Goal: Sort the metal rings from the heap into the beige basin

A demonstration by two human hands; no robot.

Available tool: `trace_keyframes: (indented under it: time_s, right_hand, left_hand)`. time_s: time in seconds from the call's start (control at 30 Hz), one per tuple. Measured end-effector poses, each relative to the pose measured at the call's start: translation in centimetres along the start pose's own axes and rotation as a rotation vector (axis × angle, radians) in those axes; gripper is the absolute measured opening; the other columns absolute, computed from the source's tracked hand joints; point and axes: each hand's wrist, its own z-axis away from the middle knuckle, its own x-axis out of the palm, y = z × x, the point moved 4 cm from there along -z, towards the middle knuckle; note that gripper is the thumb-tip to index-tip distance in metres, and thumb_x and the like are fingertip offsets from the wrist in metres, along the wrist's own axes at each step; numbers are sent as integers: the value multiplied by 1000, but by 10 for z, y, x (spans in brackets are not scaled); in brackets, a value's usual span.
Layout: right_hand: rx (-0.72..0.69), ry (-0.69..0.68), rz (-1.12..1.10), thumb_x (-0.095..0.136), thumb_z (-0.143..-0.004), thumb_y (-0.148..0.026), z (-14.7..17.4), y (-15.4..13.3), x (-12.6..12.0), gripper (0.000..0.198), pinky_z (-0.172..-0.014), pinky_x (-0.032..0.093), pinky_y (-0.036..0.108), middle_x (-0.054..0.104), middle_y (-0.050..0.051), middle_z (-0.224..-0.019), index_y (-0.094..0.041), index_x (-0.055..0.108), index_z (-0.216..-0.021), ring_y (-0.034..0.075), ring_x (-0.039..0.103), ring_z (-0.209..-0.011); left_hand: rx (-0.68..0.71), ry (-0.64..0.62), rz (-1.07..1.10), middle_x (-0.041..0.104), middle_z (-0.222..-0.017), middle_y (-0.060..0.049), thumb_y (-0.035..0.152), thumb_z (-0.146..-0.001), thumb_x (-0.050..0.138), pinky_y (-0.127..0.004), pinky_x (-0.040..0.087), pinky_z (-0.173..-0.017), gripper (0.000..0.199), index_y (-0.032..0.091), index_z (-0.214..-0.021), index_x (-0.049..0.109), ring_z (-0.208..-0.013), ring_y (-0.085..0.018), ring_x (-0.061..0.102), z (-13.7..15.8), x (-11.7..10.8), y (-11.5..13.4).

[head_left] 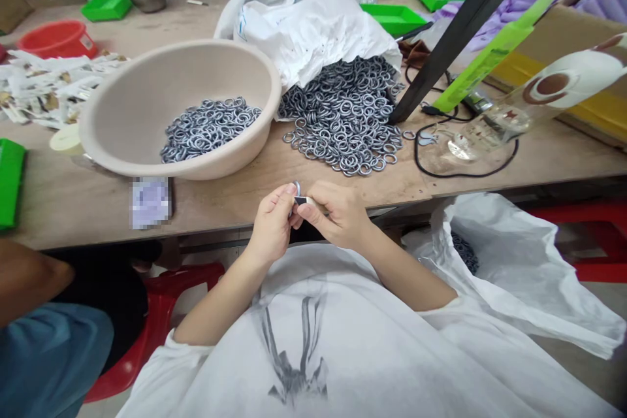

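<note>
Just over the table's front edge, my left hand (274, 219) pinches a grey ring (297, 187) between thumb and fingers. My right hand (337, 212) is closed on a small flat tool (300, 200), dark like a blade with a whitish end under the thumb. The tool's dark part meets the ring, or lies right beside it; the fingers hide the contact. Beyond my hands lies a heap of similar grey rings (347, 117), spilling from a white sack (313, 26). More rings (210, 127) lie in a large beige basin (179, 55).
A dark post (441, 46) slants up right of the heap, near a black cable (470, 175) and a glass bottle (494, 121). An open white bag (509, 255) with rings inside hangs low right. A phone-sized object (151, 202) lies left. Another person's arm (34, 281) shows at lower left.
</note>
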Motion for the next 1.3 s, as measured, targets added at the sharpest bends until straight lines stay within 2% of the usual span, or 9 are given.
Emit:
trace_keyframes:
  time_s: [0.3, 0.47, 0.6, 0.7, 0.83, 0.9, 1.03, 1.13, 1.3]
  right_hand:
    - [63, -39, -37, 44, -100, -52, -3, 11, 4, 48, -58, 27, 27, 45, -3, -61, -20, 45, -65, 10, 42, -57]
    - [323, 99, 77, 38, -99, -59, -15, 58, -10, 53, -59, 29, 27, 45, -3, -58, -20, 47, -64, 12, 44, -58]
    - [473, 74, 407, 54, -93, -56, -32, 83, -20, 38, -68, 36, 29, 69, 4, -86, -20, 66, -96, 21, 61, -78]
    - [525, -4, 654, 67, -87, -46, -43, 89, -19, 41, -72, 40, 33, 70, 10, -113, -21, 64, -120, 28, 65, -95]
    - [529, -90, 779, 57, -94, -35, -50, 90, -15, 24, -70, 38, 34, 69, 11, -111, -21, 68, -110, 29, 65, -92]
    - [521, -80, 778, 51, -96, -31, -50, 89, -16, 23, -68, 36, 33, 68, 11, -108, -21, 70, -104, 27, 64, -88]
    - [498, 0, 684, 50, -96, -31, -45, 87, -19, 23, -67, 33, 32, 67, 10, -101, -20, 71, -95, 24, 60, -85]
    - [462, 63, 456, 57, -92, -37, -40, 83, -20, 26, -66, 32, 30, 63, 5, -83, -18, 67, -78, 20, 55, -78]
    - [421, -17, -284, 59, -87, -58, -32, 66, -2, 43, -67, 38, 27, 58, -1, -69, -17, 63, -74, 14, 51, -69]
  left_hand:
    - [-31, -111, -38, 34, -52, 7, 49, -78, 75, -18, 28, -42, 44, 17, -62, 49, -45, -5, 27, -1, -9, 0]
    - [-124, -292, -128, 39, -53, 5, 47, -86, 68, -20, 30, -45, 44, 15, -61, 52, -46, -5, 32, 12, -3, -8]
    - [-66, -171, -86, 52, -61, 2, 49, -81, 73, -20, 38, -46, 40, 14, -68, 62, -47, -5, 40, 6, -9, -2]
    - [-75, -133, -51, 62, -71, -2, 50, -78, 76, -20, 43, -48, 38, 12, -82, 71, -49, -5, 47, 0, -14, -1]
    - [-131, -114, 24, 66, -74, -1, 36, -77, 78, -18, 46, -47, 33, 15, -102, 72, -48, -5, 49, -3, -17, -3]
    - [-151, -59, 65, 67, -74, 0, 27, -76, 76, -18, 47, -45, 28, 16, -101, 70, -48, -6, 50, -6, -21, -2]
    - [-290, 62, 205, 62, -69, 1, 21, -76, 67, -13, 31, -32, 11, 14, -84, 64, -43, -4, 44, -12, -28, -3]
    - [-419, 80, 304, 52, -63, 4, 27, -81, 66, -12, 18, -29, 15, 14, -78, 58, -38, -1, 32, -15, -28, -6]
    - [-255, 76, 138, 51, -64, 7, 38, -74, 80, -12, 17, -32, 34, 16, -82, 56, -38, 0, 29, -17, -23, -10]
